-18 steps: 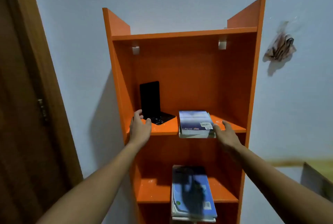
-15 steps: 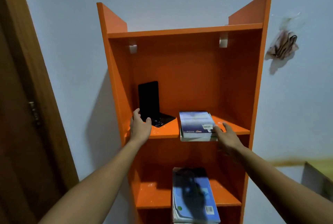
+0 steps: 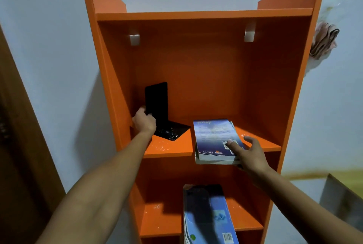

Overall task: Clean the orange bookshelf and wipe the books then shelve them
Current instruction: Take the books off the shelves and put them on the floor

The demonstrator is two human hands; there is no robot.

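Observation:
The orange bookshelf [image 3: 206,79] stands against a pale wall. On its upper shelf, a black L-shaped bookend [image 3: 160,110] stands at the left, and my left hand [image 3: 144,122] grips its upright plate. A blue book [image 3: 214,137] lies flat on the same shelf, overhanging the front edge. My right hand [image 3: 248,154] holds the book's near right corner, thumb on the cover. A stack of blue books [image 3: 208,216] lies flat on the shelf below.
A crumpled cloth [image 3: 324,41] hangs on the wall right of the shelf. A brown wooden door [image 3: 17,145] is at the left. A grey board edge [image 3: 341,200] shows at the lower right. White specks dot the shelf boards.
My left hand moved from the shelf's front edge onto the bookend and closed on it. My right hand shifted onto the book's corner. The view moved closer to the shelf.

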